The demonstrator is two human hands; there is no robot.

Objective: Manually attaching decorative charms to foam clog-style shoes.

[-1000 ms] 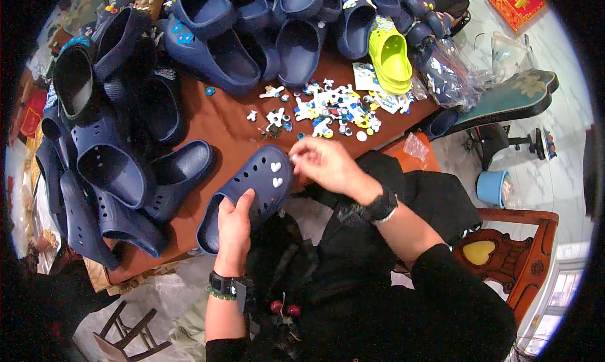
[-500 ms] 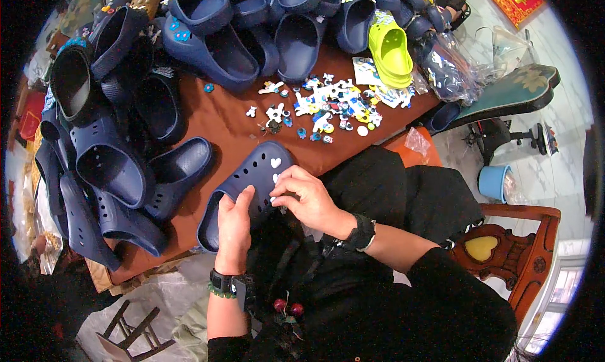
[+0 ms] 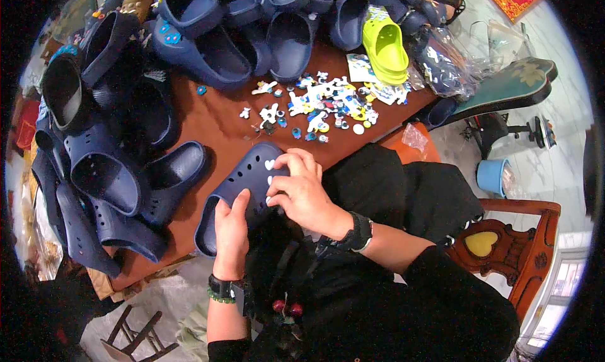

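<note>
A navy clog with holes in its upper is tilted before me at the table's near edge. My left hand is closed round its side, thumb lying on top. Over the toe, my right hand has its fingers bent, with thumb and forefinger at a small white charm whose shape is mostly covered. A white heart charm sits in the clog near the right fingertips, and another white one is partly hidden just below it.
Loose colourful charms lie heaped on the brown tabletop. Navy clogs crowd the left side and far edge. One lime clog stands at the back right. A carved wooden chair and blue bucket are at right.
My right hand's fingers have spread a little and its upper fingers have lifted toward the heart charm. The clog stays in my left hand; the whole view has shifted slightly.
</note>
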